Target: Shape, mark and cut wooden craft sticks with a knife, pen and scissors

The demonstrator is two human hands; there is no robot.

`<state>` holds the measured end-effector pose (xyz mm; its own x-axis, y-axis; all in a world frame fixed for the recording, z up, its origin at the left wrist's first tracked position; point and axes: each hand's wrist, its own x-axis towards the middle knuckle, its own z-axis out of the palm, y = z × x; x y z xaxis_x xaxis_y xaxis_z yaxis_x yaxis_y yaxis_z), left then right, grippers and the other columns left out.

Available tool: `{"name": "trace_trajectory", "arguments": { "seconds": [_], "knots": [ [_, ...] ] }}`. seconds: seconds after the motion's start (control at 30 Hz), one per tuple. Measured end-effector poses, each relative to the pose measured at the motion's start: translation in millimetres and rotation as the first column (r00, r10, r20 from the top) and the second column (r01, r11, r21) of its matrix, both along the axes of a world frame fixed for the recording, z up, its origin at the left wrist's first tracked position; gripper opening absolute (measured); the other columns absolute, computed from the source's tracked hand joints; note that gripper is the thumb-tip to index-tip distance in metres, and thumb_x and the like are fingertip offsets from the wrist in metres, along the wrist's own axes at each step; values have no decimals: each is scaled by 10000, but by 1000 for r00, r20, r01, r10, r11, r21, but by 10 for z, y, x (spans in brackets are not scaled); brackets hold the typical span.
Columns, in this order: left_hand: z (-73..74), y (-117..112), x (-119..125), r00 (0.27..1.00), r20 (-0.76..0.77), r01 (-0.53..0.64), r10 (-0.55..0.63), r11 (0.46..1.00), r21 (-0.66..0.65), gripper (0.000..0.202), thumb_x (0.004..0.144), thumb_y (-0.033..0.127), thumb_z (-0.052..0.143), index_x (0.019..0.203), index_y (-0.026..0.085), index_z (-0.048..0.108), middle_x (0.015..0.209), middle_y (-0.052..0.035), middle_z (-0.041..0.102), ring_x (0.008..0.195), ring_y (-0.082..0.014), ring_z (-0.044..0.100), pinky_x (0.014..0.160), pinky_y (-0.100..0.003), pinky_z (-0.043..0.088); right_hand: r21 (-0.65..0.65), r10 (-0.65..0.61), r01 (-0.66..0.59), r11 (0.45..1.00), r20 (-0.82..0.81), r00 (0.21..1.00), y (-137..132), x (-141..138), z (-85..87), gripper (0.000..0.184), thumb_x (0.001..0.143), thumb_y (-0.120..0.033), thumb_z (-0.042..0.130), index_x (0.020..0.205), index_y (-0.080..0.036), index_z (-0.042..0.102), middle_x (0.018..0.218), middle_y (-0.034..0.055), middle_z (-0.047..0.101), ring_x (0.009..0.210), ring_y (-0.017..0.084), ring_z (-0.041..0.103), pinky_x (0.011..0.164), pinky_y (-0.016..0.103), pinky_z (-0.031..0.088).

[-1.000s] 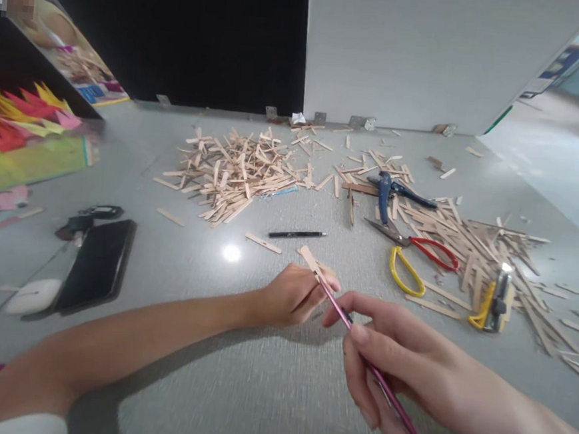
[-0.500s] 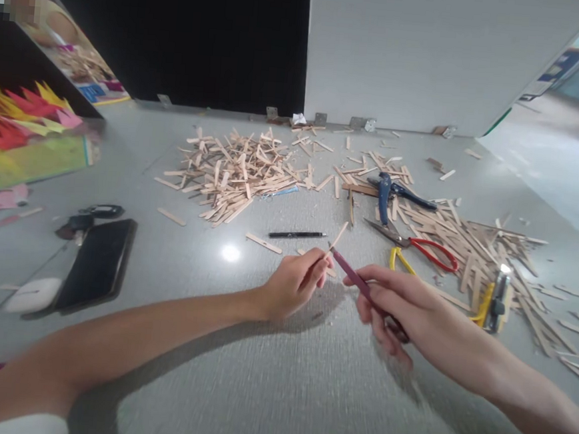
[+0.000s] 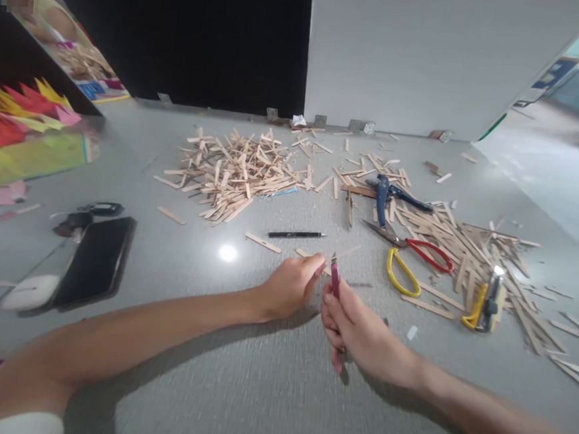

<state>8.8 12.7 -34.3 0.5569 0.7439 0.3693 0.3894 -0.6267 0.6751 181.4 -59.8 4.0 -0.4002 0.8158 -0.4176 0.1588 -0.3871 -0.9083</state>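
My left hand [image 3: 288, 287] is closed in a pinch, resting close to the tabletop. A thin wooden craft stick [image 3: 349, 252] sticks out past its fingertips, faint and seen nearly edge-on. My right hand [image 3: 356, 322] wraps around a slim magenta tool [image 3: 335, 279] with a narrow metal tip, which points up and away from me. That tip is beside the stick; whether they touch I cannot tell. Just beyond my hands lies a black pen [image 3: 297, 234]. Scissors with one red and one yellow handle [image 3: 403, 273] lie open to the right.
Loose craft sticks form a pile [image 3: 240, 173] at the back and a scatter [image 3: 448, 233] on the right. Near it lie a blue-handled cutter [image 3: 382, 199] and a yellow utility knife [image 3: 486, 303]. A phone [image 3: 96, 262] and white mouse [image 3: 31, 292] lie left. Panels [image 3: 432, 54] stand behind.
My right hand has moved left, closer to my left hand, and turned the magenta tool from slanting to nearly upright. The scissors' yellow handle now shows fully. My left hand has barely moved.
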Motion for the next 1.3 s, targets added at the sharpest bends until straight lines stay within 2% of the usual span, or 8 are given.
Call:
{"name": "trace_trajectory", "arguments": {
  "seconds": [0.23, 0.5, 0.57, 0.7, 0.93, 1.03, 1.17, 1.3],
  "knots": [
    [-12, 14, 16, 995, 24, 101, -101, 995, 18, 395, 1161, 359, 267, 812, 242, 410, 634, 53, 478, 527, -131, 445, 552, -257, 359, -296, 324, -313, 902, -13, 946, 368, 543, 473, 351, 1031, -557, 613, 1000, -261, 428, 694, -113, 400, 459, 42, 256, 345, 136, 243],
    [-44, 18, 0, 997, 29, 77, -76, 995, -60, 453, 1162, 395, 268, 798, 227, 479, 667, 23, 569, 559, -142, 517, 597, -266, 433, -135, 101, -107, 985, -49, 994, 164, 174, 177, 338, 1059, -598, 530, 1102, -295, 386, 688, -130, 358, 484, 63, 253, 405, 154, 290],
    [-54, 20, 4, 995, 15, 96, -95, 995, -41, 405, 1154, 350, 292, 821, 227, 487, 684, 17, 584, 576, -149, 537, 610, -267, 438, -173, 154, -159, 972, -38, 987, 248, 291, 285, 354, 1045, -606, 557, 1104, -289, 413, 682, -129, 360, 478, 56, 250, 407, 152, 256],
    [-83, 23, 11, 992, -42, 119, -118, 992, 41, 294, 1111, 239, 326, 857, 233, 473, 695, 10, 585, 583, -164, 540, 592, -271, 414, -352, 405, -387, 852, -24, 914, 424, 542, 473, 378, 1010, -576, 654, 1114, -260, 473, 672, -135, 368, 461, 41, 212, 378, 150, 192],
    [-54, 39, -21, 997, 1, 75, -75, 997, 5, 356, 1135, 278, 323, 825, 226, 490, 671, 30, 571, 559, -146, 534, 606, -259, 442, -122, 86, -93, 988, -57, 995, 156, 119, 121, 264, 1096, -543, 475, 1057, -299, 383, 667, -134, 351, 465, 67, 236, 414, 158, 272],
    [-64, 28, -19, 997, -23, 78, -78, 996, 29, 315, 1115, 224, 340, 848, 223, 506, 675, 29, 571, 558, -143, 530, 596, -254, 438, -157, 182, -187, 970, -45, 982, 288, 276, 256, 279, 1083, -551, 508, 1074, -286, 420, 661, -132, 358, 461, 59, 240, 411, 155, 257],
    [-87, 12, -13, 994, -43, 103, -100, 993, 60, 223, 1072, 164, 386, 892, 227, 503, 696, 23, 583, 574, -151, 539, 592, -257, 436, -355, 452, -438, 826, -48, 891, 551, 579, 477, 294, 1037, -501, 629, 1068, -256, 469, 644, -135, 355, 454, 44, 219, 391, 154, 193],
    [-70, 24, -43, 998, -17, 64, -63, 998, 29, 260, 1066, 171, 361, 842, 231, 478, 698, 19, 595, 589, -146, 549, 615, -260, 451, -203, 298, -334, 920, -189, 936, 427, 343, 253, 266, 1063, -484, 578, 1048, -283, 404, 653, -144, 351, 462, 45, 214, 424, 149, 231]
  ]
}}
